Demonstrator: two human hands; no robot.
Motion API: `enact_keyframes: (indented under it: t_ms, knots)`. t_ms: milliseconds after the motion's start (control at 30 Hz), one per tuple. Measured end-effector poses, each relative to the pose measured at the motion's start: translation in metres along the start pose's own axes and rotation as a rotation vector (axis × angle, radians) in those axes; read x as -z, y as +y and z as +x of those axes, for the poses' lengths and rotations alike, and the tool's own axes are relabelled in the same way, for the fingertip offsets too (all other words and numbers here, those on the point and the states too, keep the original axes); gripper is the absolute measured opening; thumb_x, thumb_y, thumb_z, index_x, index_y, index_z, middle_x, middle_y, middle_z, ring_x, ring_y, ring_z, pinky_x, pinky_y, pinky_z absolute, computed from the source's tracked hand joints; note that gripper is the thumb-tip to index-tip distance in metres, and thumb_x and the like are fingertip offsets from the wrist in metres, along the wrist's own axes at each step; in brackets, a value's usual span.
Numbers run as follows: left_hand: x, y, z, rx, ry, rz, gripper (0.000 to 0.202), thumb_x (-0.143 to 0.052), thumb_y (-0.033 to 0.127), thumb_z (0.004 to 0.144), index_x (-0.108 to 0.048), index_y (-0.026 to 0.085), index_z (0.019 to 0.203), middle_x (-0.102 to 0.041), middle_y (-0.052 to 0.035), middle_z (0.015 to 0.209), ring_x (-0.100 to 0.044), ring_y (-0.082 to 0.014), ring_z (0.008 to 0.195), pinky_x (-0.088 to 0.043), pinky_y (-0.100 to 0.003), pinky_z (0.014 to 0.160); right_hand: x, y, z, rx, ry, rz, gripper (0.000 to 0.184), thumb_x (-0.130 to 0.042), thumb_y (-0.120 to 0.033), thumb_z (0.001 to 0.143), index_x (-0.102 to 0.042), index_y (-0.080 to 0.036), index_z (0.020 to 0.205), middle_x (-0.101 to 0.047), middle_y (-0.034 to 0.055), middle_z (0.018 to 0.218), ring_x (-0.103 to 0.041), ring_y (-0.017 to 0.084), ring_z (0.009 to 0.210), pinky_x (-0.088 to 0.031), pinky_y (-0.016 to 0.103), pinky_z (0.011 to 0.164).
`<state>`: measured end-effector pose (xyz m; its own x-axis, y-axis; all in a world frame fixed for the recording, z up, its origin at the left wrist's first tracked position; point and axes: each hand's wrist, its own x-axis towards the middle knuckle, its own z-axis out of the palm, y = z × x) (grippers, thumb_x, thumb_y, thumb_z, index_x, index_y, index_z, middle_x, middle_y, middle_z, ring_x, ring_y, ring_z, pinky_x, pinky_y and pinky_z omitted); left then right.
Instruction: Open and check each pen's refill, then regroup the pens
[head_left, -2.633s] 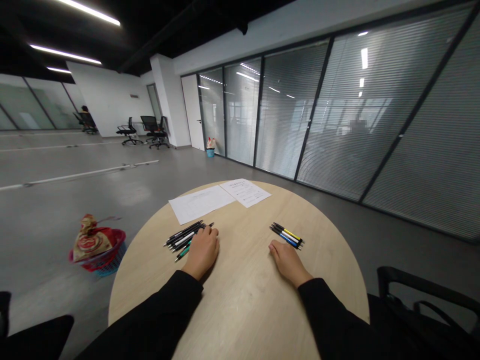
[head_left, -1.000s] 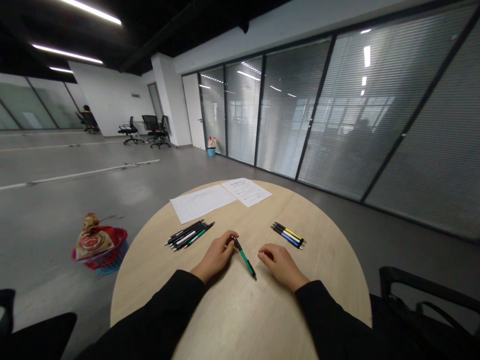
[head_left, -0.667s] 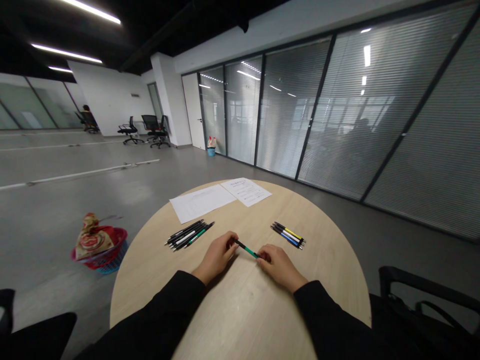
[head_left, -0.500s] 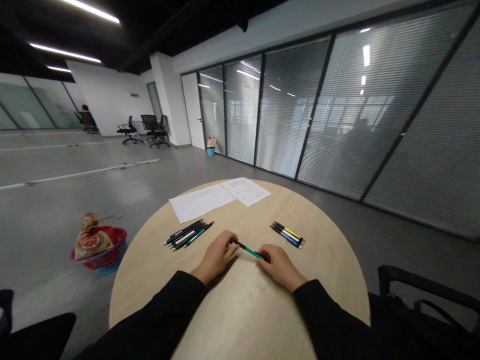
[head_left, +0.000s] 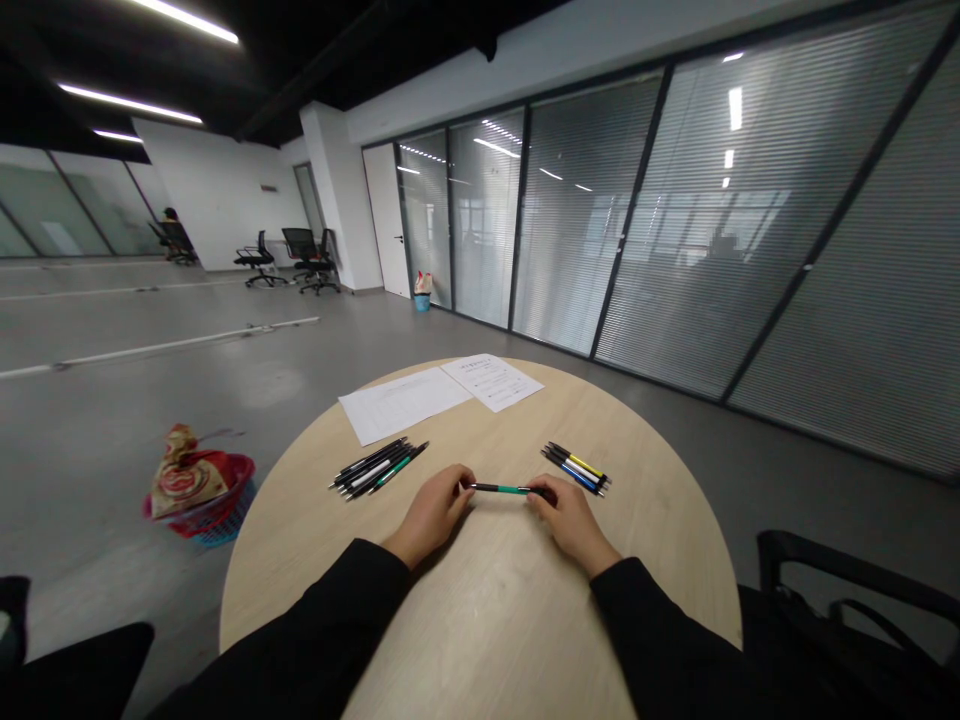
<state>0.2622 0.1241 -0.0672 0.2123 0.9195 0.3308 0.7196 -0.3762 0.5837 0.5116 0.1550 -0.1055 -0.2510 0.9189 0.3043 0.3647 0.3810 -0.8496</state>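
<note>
A green-and-black pen (head_left: 504,489) lies level just above the round wooden table (head_left: 480,610), held at both ends. My left hand (head_left: 429,512) pinches its left end and my right hand (head_left: 568,519) pinches its right end. Left of my left hand lies a row of several pens (head_left: 375,467), mostly black. Just beyond my right hand lies a smaller group of pens (head_left: 576,467) with yellow, white and blue barrels.
Two printed paper sheets (head_left: 439,392) lie at the table's far edge. A red and blue basket holding a bag (head_left: 196,492) stands on the floor at left. A black chair arm (head_left: 847,580) is at right. Glass partitions line the room behind.
My left hand left the left row with the green pen and brought it to the middle. My right hand took its other end, and the pen swung level and shifted right.
</note>
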Motion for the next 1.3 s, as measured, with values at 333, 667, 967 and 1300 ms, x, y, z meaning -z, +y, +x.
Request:
enact_keyframes:
  t_ms: [333, 667, 967, 1300]
  knots:
    - [0.000, -0.004, 0.000, 0.009, 0.044, 0.006, 0.010, -0.051, 0.025, 0.090, -0.059, 0.019, 0.092, -0.063, -0.0032, 0.085, -0.056, -0.0183, 0.074, -0.044, -0.031, 0.071, 0.001, 0.012, 0.004, -0.051, 0.078, 0.051, 0.025, -0.057, -0.030, 0.083, -0.074, -0.019, 0.098, -0.070, 0.0057, 0.084, -0.060, 0.020, 0.071, -0.045, 0.030, 0.064]
    - [-0.001, -0.008, 0.000, 0.009, 0.071, 0.004, 0.008, -0.051, 0.022, 0.089, -0.058, 0.020, 0.091, -0.064, -0.0029, 0.085, -0.057, -0.0180, 0.075, -0.044, -0.029, 0.070, 0.001, 0.024, 0.008, -0.113, 0.184, 0.121, 0.033, -0.063, -0.044, 0.078, -0.075, -0.017, 0.092, -0.067, 0.0058, 0.068, -0.059, 0.021, 0.064, -0.045, 0.029, 0.056]
    - [-0.001, -0.008, 0.001, 0.020, 0.072, -0.003, 0.008, -0.052, 0.023, 0.088, -0.059, 0.020, 0.089, -0.064, -0.0030, 0.084, -0.057, -0.0179, 0.073, -0.044, -0.029, 0.068, -0.001, 0.026, 0.008, -0.126, 0.193, 0.142, 0.029, -0.063, -0.044, 0.078, -0.071, -0.018, 0.087, -0.065, 0.0037, 0.068, -0.057, 0.019, 0.061, -0.043, 0.028, 0.055]
    - [0.001, -0.004, 0.001, 0.004, 0.081, -0.024, 0.010, -0.050, 0.022, 0.090, -0.059, 0.019, 0.090, -0.063, -0.0029, 0.082, -0.056, -0.0171, 0.071, -0.044, -0.029, 0.068, 0.000, 0.026, 0.007, -0.147, 0.131, 0.193, 0.027, -0.058, -0.043, 0.082, -0.064, -0.017, 0.090, -0.062, 0.0018, 0.070, -0.054, 0.016, 0.058, -0.041, 0.026, 0.052]
